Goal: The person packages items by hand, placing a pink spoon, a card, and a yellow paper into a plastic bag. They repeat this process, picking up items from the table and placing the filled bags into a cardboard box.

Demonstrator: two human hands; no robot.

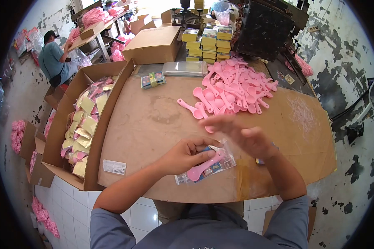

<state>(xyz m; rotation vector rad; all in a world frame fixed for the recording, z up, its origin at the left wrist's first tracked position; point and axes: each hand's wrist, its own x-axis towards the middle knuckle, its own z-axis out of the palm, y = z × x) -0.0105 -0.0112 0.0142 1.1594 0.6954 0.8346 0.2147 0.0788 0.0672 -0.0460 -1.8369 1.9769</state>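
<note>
Packet (225,163) with a pink spoon (200,169) inside sits pinched in the left hand (186,155). The right hand (243,133), blurred, seems spread above it.

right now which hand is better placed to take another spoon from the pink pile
Probably right. The right hand is open and nearer the spoon pile; the left hand grips the packet.

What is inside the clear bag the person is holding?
A pink spoon and a blue-and-yellow packet show through the clear bag. The left hand covers its upper part, hiding the rest.
</note>
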